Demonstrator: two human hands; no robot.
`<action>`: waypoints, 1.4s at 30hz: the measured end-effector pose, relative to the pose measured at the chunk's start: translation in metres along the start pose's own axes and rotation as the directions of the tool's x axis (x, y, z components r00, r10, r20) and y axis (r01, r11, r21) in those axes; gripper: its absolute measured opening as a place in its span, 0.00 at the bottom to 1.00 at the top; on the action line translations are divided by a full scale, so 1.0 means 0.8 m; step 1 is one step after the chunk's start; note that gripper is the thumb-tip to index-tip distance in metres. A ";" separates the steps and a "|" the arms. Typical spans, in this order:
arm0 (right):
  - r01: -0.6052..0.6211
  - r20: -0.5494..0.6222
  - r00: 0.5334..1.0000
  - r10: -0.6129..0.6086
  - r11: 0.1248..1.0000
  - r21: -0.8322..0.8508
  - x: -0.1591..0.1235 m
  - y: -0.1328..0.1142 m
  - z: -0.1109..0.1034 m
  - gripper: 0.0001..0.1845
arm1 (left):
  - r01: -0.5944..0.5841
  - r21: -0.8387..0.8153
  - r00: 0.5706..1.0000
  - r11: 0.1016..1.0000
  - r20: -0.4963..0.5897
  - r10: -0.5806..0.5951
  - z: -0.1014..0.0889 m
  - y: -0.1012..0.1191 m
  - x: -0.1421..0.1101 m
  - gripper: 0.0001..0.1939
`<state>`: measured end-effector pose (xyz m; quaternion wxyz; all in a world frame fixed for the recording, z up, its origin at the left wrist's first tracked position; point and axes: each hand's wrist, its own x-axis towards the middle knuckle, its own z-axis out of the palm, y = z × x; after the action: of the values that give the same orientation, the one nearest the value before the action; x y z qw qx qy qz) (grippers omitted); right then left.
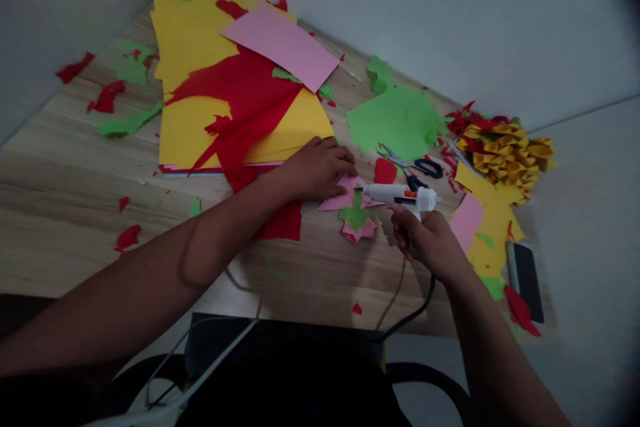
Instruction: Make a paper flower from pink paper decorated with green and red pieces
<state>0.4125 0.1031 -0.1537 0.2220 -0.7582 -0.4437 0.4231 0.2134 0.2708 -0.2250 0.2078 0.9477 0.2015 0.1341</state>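
Observation:
My right hand (427, 240) grips the handle of a white glue gun (400, 196), whose nozzle points left at a green cut-out (354, 215) lying on a pink paper shape (360, 230). A black cord runs from the gun down off the table edge. My left hand (315, 167) rests palm down with fingers curled, pressing on another pink paper piece (345, 193) just left of the nozzle.
A wooden table (75, 200) carries a stack of yellow, red and pink sheets (240, 100), a green sheet (397, 121), scissors (417, 170), a pile of folded yellow and red paper (505, 150), a dark phone (525, 273) and scattered scraps. Walls stand behind.

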 end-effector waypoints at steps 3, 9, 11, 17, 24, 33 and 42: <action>-0.004 -0.057 0.998 0.008 0.998 0.068 -0.010 0.001 -0.010 0.27 | 0.022 0.004 1.000 1.000 0.005 -0.022 -0.001 0.001 0.000 0.24; 0.052 -0.116 0.993 -0.023 0.964 0.261 -0.017 0.013 -0.010 0.23 | 0.052 -0.005 0.998 0.999 -0.020 -0.052 0.003 -0.002 -0.002 0.32; 0.138 -0.195 0.978 -0.073 0.929 0.343 -0.016 0.016 -0.003 0.21 | 0.033 -0.024 0.998 0.999 -0.057 -0.034 0.005 -0.003 -0.002 0.32; 0.265 -0.192 0.962 -0.192 0.816 0.514 -0.022 0.004 0.020 0.19 | -0.046 -0.126 0.965 0.991 -0.263 0.012 -0.012 0.010 -0.001 0.13; 0.412 -0.178 0.911 -0.371 0.818 0.401 -0.020 -0.048 0.042 0.23 | -0.006 -0.549 0.993 0.836 -0.099 -0.058 -0.069 0.064 -0.021 0.17; 0.541 -0.229 0.840 -0.492 0.794 0.278 -0.005 -0.077 0.092 0.30 | 0.260 -0.728 0.835 0.635 -0.161 -0.526 -0.080 0.115 -0.085 0.20; 0.772 -0.166 0.636 -0.754 0.622 0.133 -0.020 -0.096 0.139 0.37 | 0.394 -0.678 0.372 0.621 -0.499 -0.782 -0.115 0.113 -0.157 0.14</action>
<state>0.2778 0.1240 -0.1520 0.4731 -0.4921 -0.6693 0.2934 0.1008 0.1717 -0.1247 0.3487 0.5752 0.5671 0.4754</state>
